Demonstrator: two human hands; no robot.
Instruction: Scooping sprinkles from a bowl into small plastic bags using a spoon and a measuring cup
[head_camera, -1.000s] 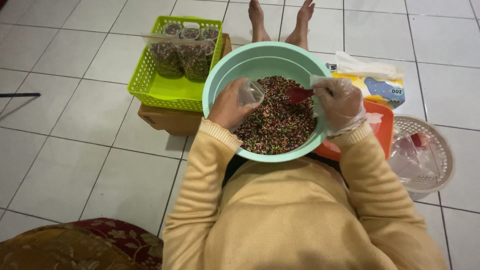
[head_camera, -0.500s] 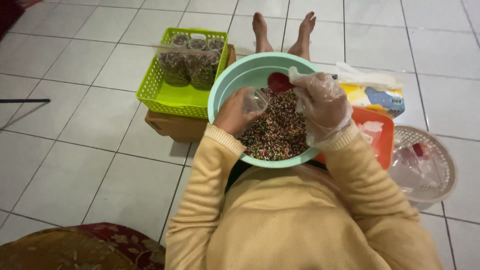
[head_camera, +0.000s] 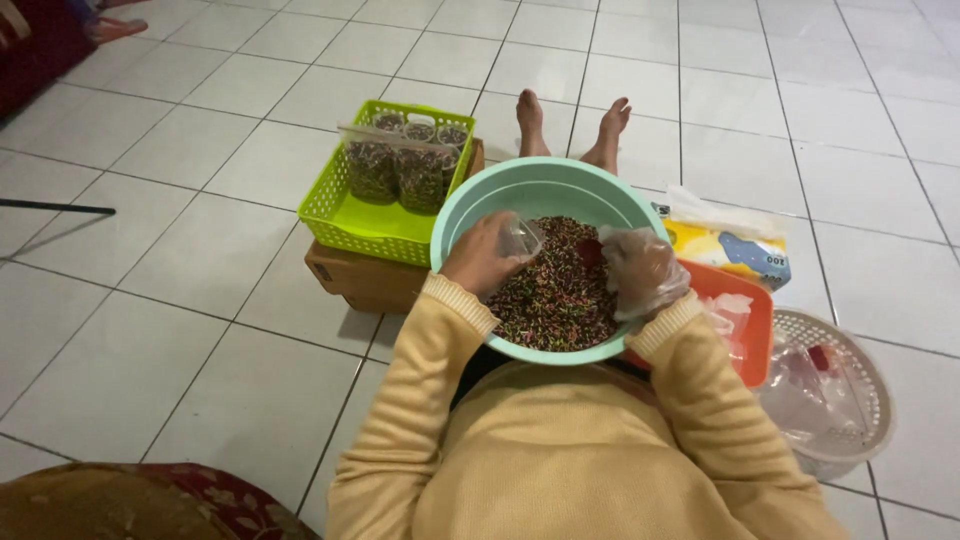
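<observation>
While inside the basin (head_camera: 470, 205) rim, both hands.

The bowl (head_camera: 545, 195) sits on the person's lap with the sprinkles (head_camera: 560, 290) in it, the basket (head_camera: 345, 215) of filled bags (head_camera: 400, 170) on a box (head_camera: 365, 280) to its left, and the tray (head_camera: 745, 320), tissue pack (head_camera: 735, 245) and round basket (head_camera: 850, 340) to its right.

Soft, even indoor light falls from above on the pale floor tiles (head_camera: 200, 330), giving faint sheen, weak shadows, a dim top left corner, slight wide-angle bending at the edges and mild overall softness.
</observation>
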